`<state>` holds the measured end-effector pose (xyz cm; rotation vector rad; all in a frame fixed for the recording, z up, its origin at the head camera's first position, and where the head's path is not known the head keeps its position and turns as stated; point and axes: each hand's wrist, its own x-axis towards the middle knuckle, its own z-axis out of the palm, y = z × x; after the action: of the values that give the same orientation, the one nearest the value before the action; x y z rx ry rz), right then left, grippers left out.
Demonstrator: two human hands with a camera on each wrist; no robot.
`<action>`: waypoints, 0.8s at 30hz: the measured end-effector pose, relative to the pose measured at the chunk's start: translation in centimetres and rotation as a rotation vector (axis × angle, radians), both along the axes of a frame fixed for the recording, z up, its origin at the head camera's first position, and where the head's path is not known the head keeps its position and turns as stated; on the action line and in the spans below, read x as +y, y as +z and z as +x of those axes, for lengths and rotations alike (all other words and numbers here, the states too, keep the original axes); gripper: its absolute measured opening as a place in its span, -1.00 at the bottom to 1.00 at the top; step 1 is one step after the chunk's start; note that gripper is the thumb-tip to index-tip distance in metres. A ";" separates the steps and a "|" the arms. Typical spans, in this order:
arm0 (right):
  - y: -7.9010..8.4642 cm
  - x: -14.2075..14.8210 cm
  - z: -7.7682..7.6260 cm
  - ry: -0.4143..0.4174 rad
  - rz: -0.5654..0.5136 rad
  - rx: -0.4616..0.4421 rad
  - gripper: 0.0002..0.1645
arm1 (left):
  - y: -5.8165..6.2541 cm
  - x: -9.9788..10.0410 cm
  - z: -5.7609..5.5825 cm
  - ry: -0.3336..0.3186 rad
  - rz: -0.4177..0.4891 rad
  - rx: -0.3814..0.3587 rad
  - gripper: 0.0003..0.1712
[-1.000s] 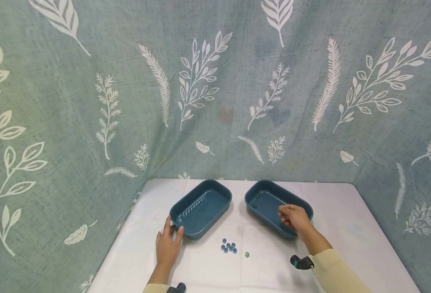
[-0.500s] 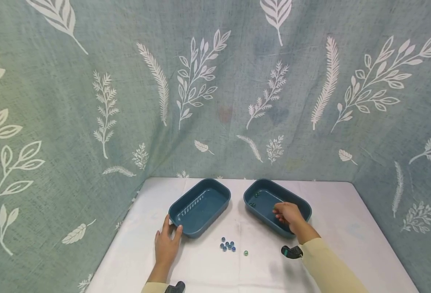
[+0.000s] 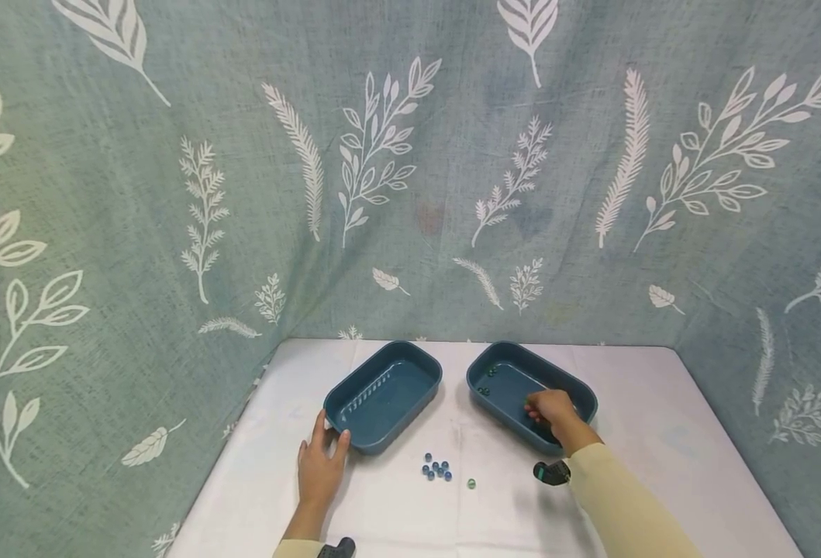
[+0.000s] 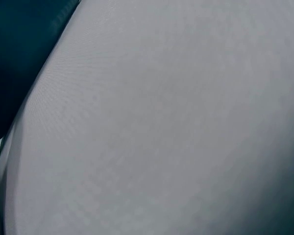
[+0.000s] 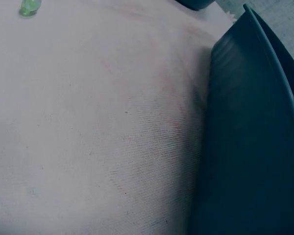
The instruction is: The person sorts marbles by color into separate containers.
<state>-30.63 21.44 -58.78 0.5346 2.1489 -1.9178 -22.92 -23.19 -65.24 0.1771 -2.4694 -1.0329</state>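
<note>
One green marble (image 3: 471, 483) lies left of your right hand (image 3: 553, 412), nearer you. That hand pinches a second marble (image 3: 527, 399) at the right tray (image 3: 511, 383).

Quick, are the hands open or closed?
Left hand: open, at the near end of the left tray.
Right hand: closed, pinching what looks like a green marble.
</note>
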 end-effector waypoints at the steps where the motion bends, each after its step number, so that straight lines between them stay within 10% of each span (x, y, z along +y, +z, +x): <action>1: -0.1 0.0 -0.1 0.000 0.012 -0.004 -0.73 | 0.1 0.0 0.0 -0.003 0.000 0.003 -0.16; 24: -1.3 -0.2 -1.8 -0.017 0.083 -0.057 -0.91 | -0.2 0.1 0.0 0.009 0.006 -0.012 -0.16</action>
<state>-32.46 21.23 -60.10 0.6167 2.2024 -1.8063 -22.95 -23.14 -65.44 0.1966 -2.4740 -1.0378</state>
